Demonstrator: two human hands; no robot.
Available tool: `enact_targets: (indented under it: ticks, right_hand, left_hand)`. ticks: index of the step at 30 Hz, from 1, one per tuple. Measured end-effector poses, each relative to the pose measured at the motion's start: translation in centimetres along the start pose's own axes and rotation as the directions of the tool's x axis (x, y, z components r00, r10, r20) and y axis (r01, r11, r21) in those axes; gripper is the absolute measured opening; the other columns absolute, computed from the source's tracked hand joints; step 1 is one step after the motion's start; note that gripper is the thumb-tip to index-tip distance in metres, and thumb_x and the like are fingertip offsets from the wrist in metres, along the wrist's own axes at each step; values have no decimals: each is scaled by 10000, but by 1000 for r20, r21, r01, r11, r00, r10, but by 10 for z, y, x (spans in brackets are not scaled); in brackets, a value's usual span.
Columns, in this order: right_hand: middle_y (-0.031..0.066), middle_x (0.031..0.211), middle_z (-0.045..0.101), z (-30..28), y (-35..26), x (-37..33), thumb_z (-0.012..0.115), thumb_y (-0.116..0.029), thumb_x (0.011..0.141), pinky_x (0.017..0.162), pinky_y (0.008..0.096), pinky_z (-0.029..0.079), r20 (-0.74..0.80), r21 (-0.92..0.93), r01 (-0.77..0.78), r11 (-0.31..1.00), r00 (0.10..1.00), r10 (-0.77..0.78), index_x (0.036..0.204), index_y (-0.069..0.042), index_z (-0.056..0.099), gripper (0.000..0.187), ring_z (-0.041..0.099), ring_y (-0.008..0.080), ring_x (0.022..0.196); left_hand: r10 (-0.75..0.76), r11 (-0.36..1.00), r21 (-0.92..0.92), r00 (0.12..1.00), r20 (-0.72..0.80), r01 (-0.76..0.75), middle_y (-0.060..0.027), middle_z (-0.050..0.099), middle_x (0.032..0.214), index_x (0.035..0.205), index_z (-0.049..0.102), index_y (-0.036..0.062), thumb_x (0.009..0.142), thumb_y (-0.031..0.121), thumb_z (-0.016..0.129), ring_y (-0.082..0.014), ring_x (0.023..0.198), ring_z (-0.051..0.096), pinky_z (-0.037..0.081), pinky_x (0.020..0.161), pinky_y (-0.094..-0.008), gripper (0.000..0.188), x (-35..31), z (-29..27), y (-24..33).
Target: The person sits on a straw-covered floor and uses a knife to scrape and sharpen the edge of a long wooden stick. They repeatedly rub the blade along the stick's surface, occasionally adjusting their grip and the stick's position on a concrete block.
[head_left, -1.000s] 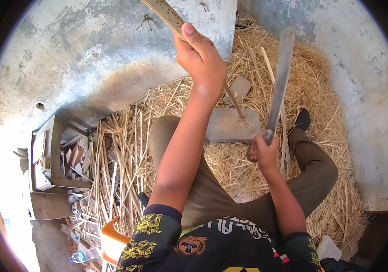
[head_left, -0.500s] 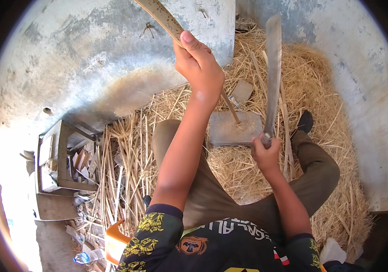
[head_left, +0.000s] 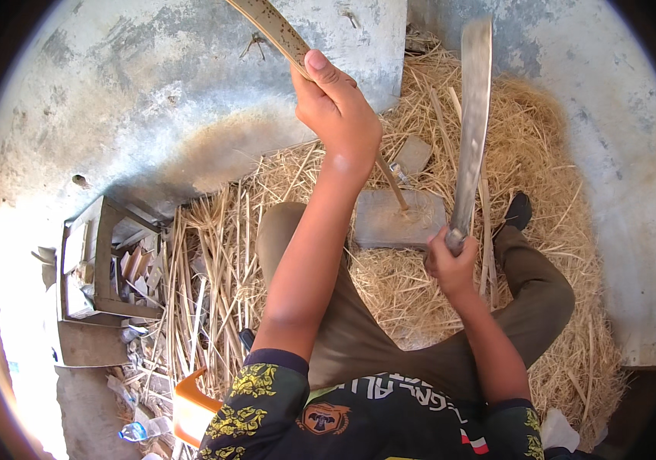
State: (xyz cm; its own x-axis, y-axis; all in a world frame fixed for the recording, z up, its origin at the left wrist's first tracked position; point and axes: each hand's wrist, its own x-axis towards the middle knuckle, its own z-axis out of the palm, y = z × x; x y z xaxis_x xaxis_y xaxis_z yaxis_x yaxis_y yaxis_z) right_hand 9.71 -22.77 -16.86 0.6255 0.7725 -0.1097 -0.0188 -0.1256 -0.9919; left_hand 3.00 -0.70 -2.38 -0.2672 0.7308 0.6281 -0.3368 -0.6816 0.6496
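My left hand (head_left: 339, 119) is closed round a long bamboo strip (head_left: 273, 29) with dark specks, its thumb lying along the strip. The strip slants down behind my wrist, and its lower end meets a flat grey block (head_left: 378, 228) between my legs. In my right hand (head_left: 452, 268) I grip the handle of a machete (head_left: 475, 115). Its long, worn grey blade points up and away, slightly tilted to the right, to the right of the block and apart from the bamboo strip. The blade looks a little blurred.
Bamboo shavings (head_left: 535, 130) cover the floor around my legs. Split sticks (head_left: 190, 307) lie at the left, beside a wooden frame box (head_left: 102, 261) of scraps. An orange plastic object (head_left: 196, 406) and a plastic bottle (head_left: 144, 429) are at lower left. Walls (head_left: 152, 92) stand close ahead.
The machete blade has swung slightly to the right, its tip moving most. My left hand and the bamboo strip stay almost where they were. The whole view has shifted a little.
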Motion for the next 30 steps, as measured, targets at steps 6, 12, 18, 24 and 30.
enact_targets:
  ticks: [6, 12, 18, 24, 30]
  right_hand:
    - [39, 522, 514, -1, 27, 2, 660, -203, 825, 479, 340, 391, 49, -357, -295, 887, 942, 333, 656, -5, 585, 271, 467, 112, 471]
    - [6, 553, 525, -3, -1, 8, 677, -190, 831, 478, 323, 358, -22, -101, 56, 993, 998, -59, 664, 12, 580, 280, 463, 84, 513]
    - [33, 505, 513, 5, 55, 12, 657, -148, 842, 391, 353, 364, 11, -307, -121, 944, 991, 131, 650, -23, 553, 251, 487, 163, 388]
    - [38, 534, 526, -8, 34, 25, 683, -204, 817, 493, 346, 391, 33, -257, -61, 964, 997, 72, 664, 8, 573, 284, 476, 148, 480]
    - [17, 506, 490, 7, 34, 11, 655, -108, 850, 377, 305, 343, -16, 81, -117, 990, 993, 119, 677, -38, 526, 227, 438, 126, 380]
  left_hand:
    - [-18, 1000, 5, 1000, -14, 18, 3, 411, 590, 827, 388, 77, 1087, 512, 344, -64, 439, 374, 317, 384, -234, 509, 2, -6, -3]
    - [-1, 1000, 27, 1000, -2, 1, -3, 409, 598, 821, 385, 79, 1085, 520, 340, -66, 441, 373, 325, 384, -235, 516, 2, -5, -2]
    - [-69, 998, -13, 998, -4, 69, 5, 394, 599, 831, 383, 83, 1075, 549, 346, -72, 446, 374, 325, 388, -243, 527, 0, -3, -1]
    - [-78, 996, -38, 997, -17, 77, 5, 380, 604, 836, 367, 90, 1069, 563, 344, -67, 449, 356, 312, 391, -238, 528, 7, -13, 0]
    - [-83, 996, -34, 996, 19, 83, 0, 383, 600, 832, 364, 86, 1068, 573, 331, -79, 443, 354, 306, 382, -247, 542, -1, -3, 4]
